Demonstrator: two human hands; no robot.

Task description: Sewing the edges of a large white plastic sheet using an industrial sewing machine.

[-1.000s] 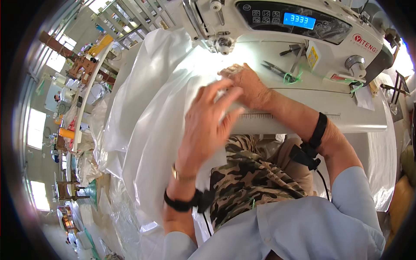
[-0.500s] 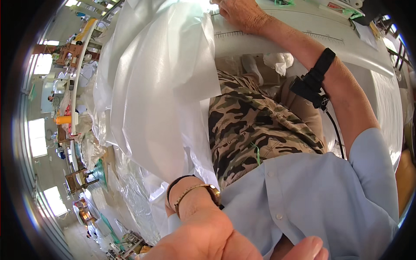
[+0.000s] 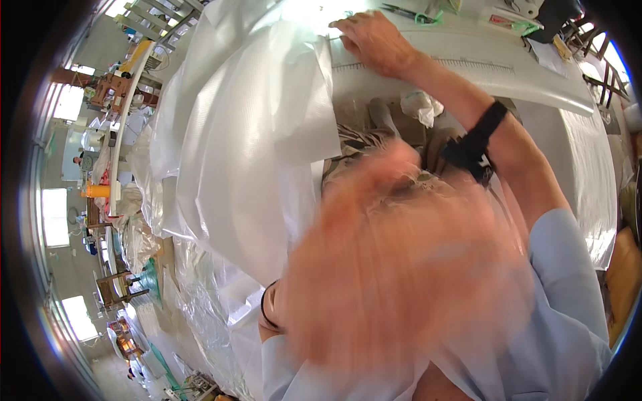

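Our white plastic sheet (image 3: 234, 144) drapes over the worktop (image 3: 478, 43) edge at our left; it looks light, limp and slippery, so we'd best grip a gathered fold. Our right hand (image 3: 376, 43) bends its fingers near the lit end, any pinch unclear; our left hand (image 3: 401, 267) is too blurred to tell.

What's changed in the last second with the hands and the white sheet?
The left hand has left its place beside the right hand and come back close to the camera, a large blur now; its grip can't be read. The view has tipped down, so the display panel is out of frame. The right hand stays over the worktop; the white sheet still drapes to its left.
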